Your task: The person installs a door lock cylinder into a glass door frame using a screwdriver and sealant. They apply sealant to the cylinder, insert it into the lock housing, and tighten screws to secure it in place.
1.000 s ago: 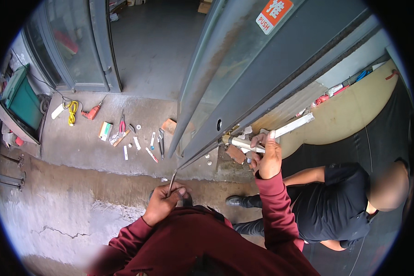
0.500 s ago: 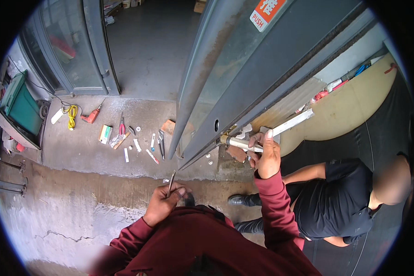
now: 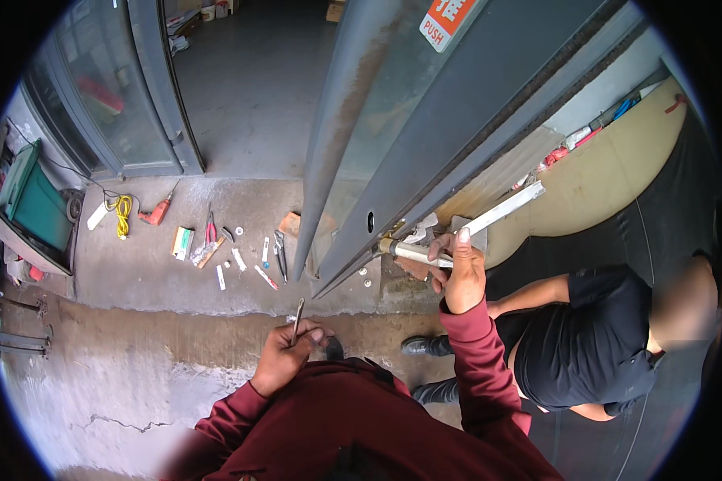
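Observation:
Low in front of my body, my left hand point(image 3: 287, 353) is closed round a thin metal rod point(image 3: 298, 311) that points up from the fist; its lower end is hidden, so its kind cannot be told. My right hand point(image 3: 463, 276) reaches to the edge of the grey glass door point(image 3: 413, 164). Its thumb presses on a long white flat strip point(image 3: 504, 210). Under the strip, the fingers curl about a pale cylinder point(image 3: 417, 253) with a brass-coloured end point(image 3: 387, 245), which meets the door edge. A dark oval hole point(image 3: 370, 222) shows in the door frame nearby.
Across the concrete step lie a red drill point(image 3: 156, 211), a yellow cable point(image 3: 123, 216), red-handled pliers point(image 3: 210, 228), a hammer point(image 3: 214, 250) and dark pliers point(image 3: 280, 252). A person in black point(image 3: 582, 337) stands close on my right. A green bin point(image 3: 36, 200) is far left.
The whole view has shifted slightly. Both hands keep their grips, and the white strip stays at nearly the same angle beside the door edge.

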`<state>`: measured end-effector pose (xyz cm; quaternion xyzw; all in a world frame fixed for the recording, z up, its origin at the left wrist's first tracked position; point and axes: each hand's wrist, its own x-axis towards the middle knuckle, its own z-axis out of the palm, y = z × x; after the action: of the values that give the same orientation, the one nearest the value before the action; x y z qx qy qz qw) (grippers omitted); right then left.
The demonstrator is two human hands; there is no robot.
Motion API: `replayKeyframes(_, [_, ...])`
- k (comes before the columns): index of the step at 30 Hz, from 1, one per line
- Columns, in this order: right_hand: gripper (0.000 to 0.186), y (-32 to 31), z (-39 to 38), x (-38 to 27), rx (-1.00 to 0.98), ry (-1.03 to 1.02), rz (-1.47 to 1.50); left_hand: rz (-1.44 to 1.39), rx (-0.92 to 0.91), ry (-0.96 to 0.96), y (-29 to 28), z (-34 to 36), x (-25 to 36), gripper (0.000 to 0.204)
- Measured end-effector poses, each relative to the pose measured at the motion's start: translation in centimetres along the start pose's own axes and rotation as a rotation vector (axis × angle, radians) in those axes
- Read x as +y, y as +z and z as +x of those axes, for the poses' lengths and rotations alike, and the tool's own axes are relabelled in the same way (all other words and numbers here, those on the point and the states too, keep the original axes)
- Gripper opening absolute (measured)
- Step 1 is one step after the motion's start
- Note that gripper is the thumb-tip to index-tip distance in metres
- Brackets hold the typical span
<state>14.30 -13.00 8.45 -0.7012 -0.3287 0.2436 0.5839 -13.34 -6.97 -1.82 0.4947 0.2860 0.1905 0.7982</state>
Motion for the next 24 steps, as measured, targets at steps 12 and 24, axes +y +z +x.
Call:
replayKeyframes(12, [0.057, -1.0, -2.9, 1.6, -0.052, -0.037, 0.317, 0.006, -0.037, -0.045, 0.0, 0.3, 0.5, 0.021])
replayKeyframes(24, [0.021, 5.4, -13.4, 4.5, -0.233, -0.039, 0.489, 0.109, -0.197, 0.027, 1.4, 1.1, 1.4, 0.029])
